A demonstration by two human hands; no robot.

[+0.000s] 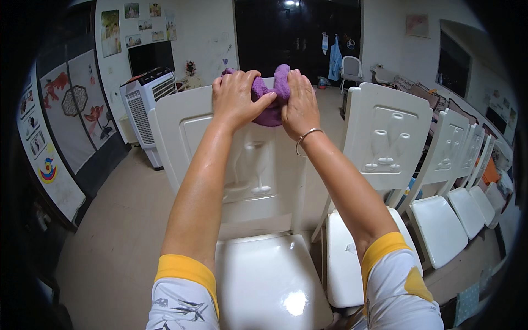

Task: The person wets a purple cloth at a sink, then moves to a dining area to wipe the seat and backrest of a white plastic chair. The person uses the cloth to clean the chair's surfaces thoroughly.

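Note:
Both my arms reach forward to the top of a white chair's backrest (187, 137). A purple cloth (269, 113) is bunched over its top edge. My left hand (236, 96) grips the cloth at the upper edge, thumb pointing right across it. On the other side my right hand (301, 104) presses the cloth, its fingers together and pointing up; a bangle (308, 140) circles that wrist. Raised goblet shapes decorate the backrest below. The chair's glossy white seat (269, 280) lies between my forearms.
More white chairs (388, 132) stand in a row to the right. A white air cooler (151, 110) is at the left, near a dark screen (150, 58). Dark double doors (297, 41) fill the back wall. A grey chair (351, 71) stands beside them.

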